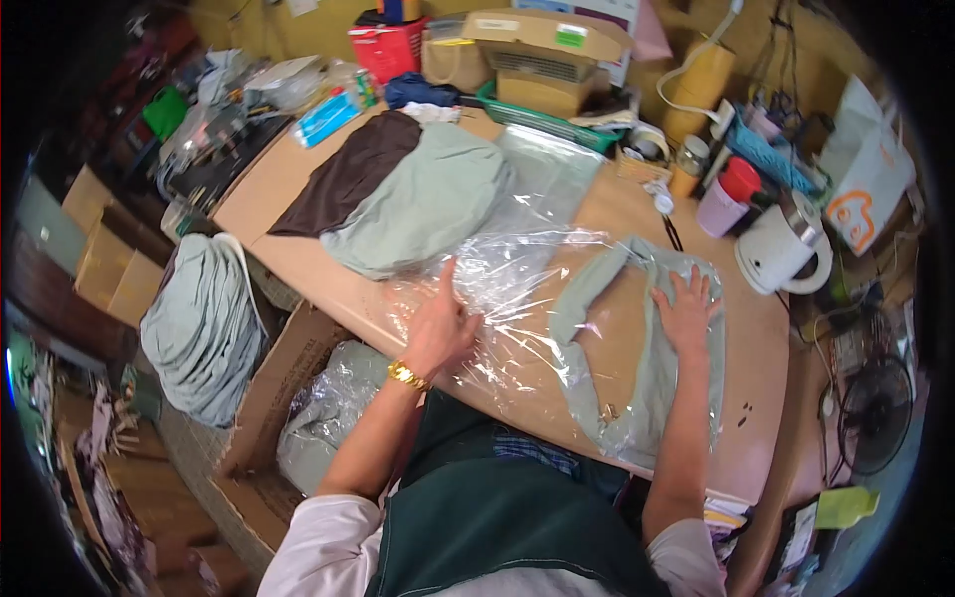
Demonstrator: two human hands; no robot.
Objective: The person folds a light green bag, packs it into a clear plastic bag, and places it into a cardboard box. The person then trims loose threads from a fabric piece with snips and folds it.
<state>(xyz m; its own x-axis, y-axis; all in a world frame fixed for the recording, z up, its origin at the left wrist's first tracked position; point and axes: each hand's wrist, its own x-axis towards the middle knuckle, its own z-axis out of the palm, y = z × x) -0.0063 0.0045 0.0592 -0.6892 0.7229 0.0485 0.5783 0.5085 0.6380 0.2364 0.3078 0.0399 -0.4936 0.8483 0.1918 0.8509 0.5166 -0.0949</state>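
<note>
On the brown table (348, 267), a pale green garment (652, 348) lies under clear plastic at the right. My right hand (684, 308) rests flat on it with the fingers spread. A sheet of crinkled clear plastic (507, 298) spreads over the table's middle. My left hand (443, 323), with a gold bracelet at its wrist, is at this sheet's left part, index finger stretched out; whether it touches the plastic is unclear. Beyond it lie folded pale green cloth (428, 194) and dark brown cloth (348, 179). Flat clear plastic (557, 169) is behind them.
A cardboard box (269, 398) with plastic-wrapped cloth stands below the table's left edge, beside a green cloth pile (204, 328). A white kettle (781, 244), cups (726, 199) and a green tray (547, 124) stand along the back and right. A black fan (875, 413) is far right.
</note>
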